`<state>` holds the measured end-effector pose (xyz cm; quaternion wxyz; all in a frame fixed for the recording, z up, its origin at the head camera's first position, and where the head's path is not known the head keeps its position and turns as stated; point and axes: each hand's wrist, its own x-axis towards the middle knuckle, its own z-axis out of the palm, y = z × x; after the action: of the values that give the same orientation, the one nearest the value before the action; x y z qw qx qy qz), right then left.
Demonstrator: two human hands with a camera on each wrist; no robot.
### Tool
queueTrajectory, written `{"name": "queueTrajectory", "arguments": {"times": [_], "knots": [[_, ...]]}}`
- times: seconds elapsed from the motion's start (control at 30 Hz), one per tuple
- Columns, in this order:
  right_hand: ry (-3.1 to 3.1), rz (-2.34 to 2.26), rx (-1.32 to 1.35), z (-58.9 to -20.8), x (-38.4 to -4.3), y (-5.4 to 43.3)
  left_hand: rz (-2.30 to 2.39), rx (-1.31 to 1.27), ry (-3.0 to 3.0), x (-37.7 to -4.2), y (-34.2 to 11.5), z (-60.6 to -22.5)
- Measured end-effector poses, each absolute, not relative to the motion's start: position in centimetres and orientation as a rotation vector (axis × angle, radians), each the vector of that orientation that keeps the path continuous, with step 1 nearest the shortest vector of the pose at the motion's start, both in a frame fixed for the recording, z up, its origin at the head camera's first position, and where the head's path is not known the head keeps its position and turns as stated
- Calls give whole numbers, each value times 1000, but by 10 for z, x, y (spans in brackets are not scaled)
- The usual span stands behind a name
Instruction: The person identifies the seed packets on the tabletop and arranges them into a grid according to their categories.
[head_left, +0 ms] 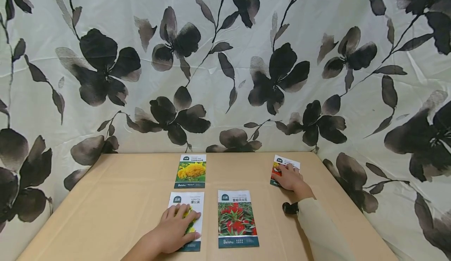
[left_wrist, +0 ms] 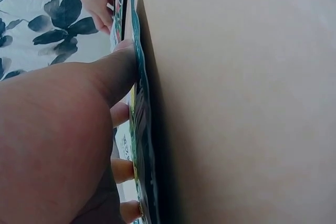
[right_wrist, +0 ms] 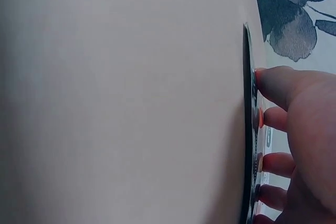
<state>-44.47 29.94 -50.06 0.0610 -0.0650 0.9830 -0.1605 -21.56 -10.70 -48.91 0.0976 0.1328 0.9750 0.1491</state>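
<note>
My left hand point(head_left: 176, 229) rests on a seed packet point(head_left: 192, 199) with yellow flowers, covering most of its picture. In the left wrist view, fingertips and thumb touch the top face of that packet point(left_wrist: 140, 129), fingers spread. My right hand point(head_left: 291, 178) lies over another seed packet point(head_left: 282, 160) near the table's far right, hiding much of its red picture. The right wrist view has the fingertips pressing on this packet point(right_wrist: 249, 114). Between the hands lies a seed packet with red flowers point(head_left: 237, 220). Behind the left hand is one with orange-yellow blooms point(head_left: 191, 171).
The packets lie on a light tan table point(head_left: 116, 198), whose far edge meets a white cloth point(head_left: 225, 84) with dark flower prints. A black band point(head_left: 290, 208) shows at the right wrist, beside a cream sleeve point(head_left: 320, 225).
</note>
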Motion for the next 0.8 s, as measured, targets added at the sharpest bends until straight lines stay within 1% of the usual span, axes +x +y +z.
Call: {"name": "queueTrajectory", "arguments": {"times": [0.8], "knots": [[2992,-484,-272,-498,-437,273,442,395,2888,-216,-107,-488]]}}
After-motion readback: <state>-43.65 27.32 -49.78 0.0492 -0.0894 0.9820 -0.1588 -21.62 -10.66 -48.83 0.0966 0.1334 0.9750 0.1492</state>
